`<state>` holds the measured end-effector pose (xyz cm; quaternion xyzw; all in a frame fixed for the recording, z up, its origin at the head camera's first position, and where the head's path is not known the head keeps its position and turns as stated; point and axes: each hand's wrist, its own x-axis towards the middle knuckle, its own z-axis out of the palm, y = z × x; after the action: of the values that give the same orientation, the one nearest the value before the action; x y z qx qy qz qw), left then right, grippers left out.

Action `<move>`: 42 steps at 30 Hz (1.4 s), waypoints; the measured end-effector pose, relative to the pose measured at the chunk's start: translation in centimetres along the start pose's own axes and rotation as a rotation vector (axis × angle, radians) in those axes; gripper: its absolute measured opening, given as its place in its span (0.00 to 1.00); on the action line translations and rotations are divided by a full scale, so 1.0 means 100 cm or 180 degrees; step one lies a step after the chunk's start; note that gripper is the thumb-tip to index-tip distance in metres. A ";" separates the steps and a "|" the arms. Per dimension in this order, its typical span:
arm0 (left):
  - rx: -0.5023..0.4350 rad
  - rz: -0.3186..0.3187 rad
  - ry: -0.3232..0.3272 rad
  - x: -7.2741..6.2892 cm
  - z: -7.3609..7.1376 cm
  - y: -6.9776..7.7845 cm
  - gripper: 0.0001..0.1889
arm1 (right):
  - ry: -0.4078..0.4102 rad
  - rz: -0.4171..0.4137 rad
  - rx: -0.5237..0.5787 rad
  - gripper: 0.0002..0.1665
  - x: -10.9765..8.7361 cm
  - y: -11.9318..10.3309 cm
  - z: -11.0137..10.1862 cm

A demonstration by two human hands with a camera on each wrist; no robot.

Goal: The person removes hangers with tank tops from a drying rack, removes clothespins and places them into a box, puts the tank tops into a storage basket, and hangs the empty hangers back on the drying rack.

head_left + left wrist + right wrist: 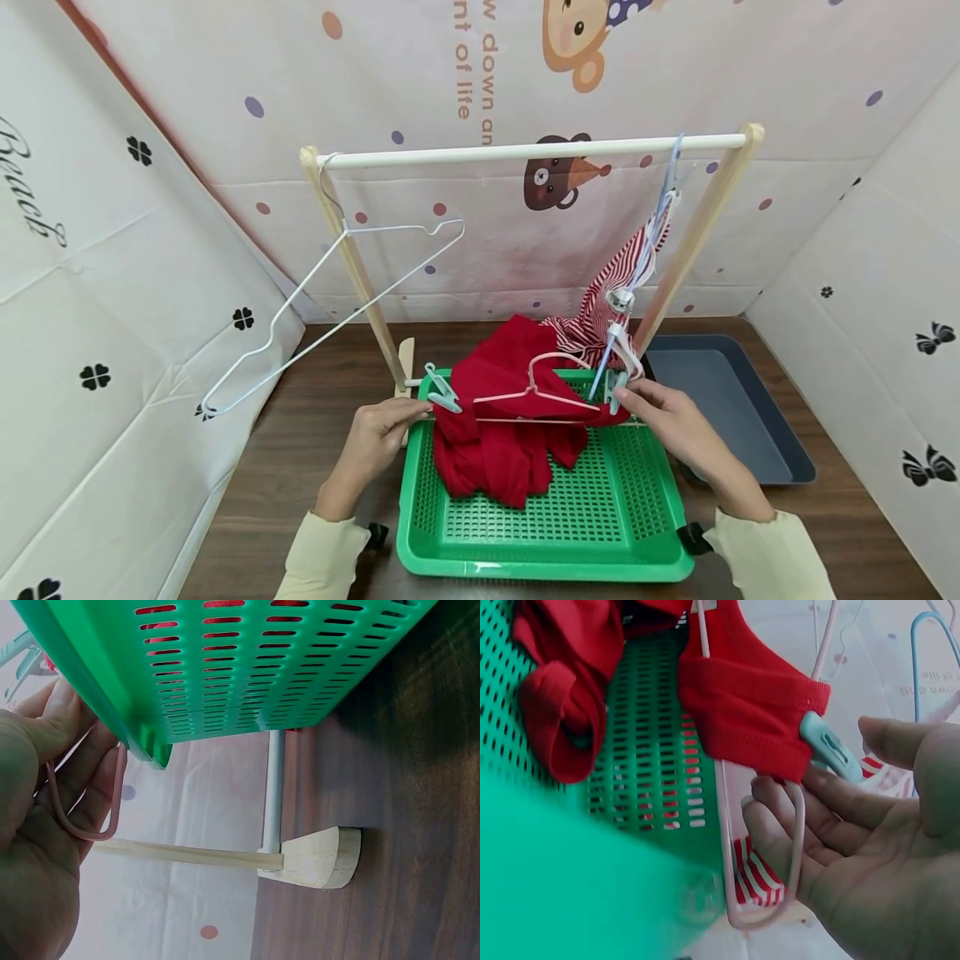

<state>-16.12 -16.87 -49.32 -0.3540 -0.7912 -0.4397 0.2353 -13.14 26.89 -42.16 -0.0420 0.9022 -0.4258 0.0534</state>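
A pink clothes hanger [532, 390] lies across the green basket [540, 571], with a red garment [487, 467] draped over it. My left hand [386, 429] grips the hanger's left end, whose pink loop [84, 834] crosses the fingers. By those fingertips, a light-blue clothespin [445, 392] sits at the garment's left side. At the right end, a second light-blue clothespin [831, 746] clamps the red cloth to the hanger. My right hand [667, 412] is beside it, fingers behind the hanger's loop and under the cloth, thumb apart from the clothespin.
A rack with a white rail [525, 152] stands behind the basket. A white hanger [285, 304] hangs at its left. At its right hang a blue hanger [663, 196] and a red-and-white striped garment [600, 304]. A dark grey tray [720, 400] lies at the right.
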 end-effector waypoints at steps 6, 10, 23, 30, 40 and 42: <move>-0.0031 0.0015 -0.0012 0.001 0.000 0.002 0.18 | 0.0072 0.0069 0.0203 0.24 0.005 0.001 0.004; -0.0033 0.0002 -0.0010 0.002 0.000 0.002 0.18 | 0.0095 0.0057 0.0497 0.20 0.006 0.003 0.005; -0.0029 0.0024 -0.0007 0.002 0.000 0.000 0.19 | 0.0133 -0.0107 0.0971 0.25 0.004 0.004 0.006; -0.0047 -0.0039 -0.0031 0.002 0.000 0.000 0.19 | 0.0219 -0.0323 0.1126 0.21 0.004 0.008 0.007; -0.0022 -0.0020 -0.0024 0.000 0.000 0.000 0.19 | 0.0346 -0.0677 0.1267 0.14 0.005 0.014 0.013; -0.0016 -0.0013 -0.0021 0.000 0.000 0.000 0.19 | 0.0375 -0.0697 0.1273 0.13 0.005 0.014 0.014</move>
<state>-16.14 -16.91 -49.33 -0.3544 -0.7916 -0.4410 0.2309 -13.46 26.65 -44.11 -0.1034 0.7915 -0.6011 -0.0385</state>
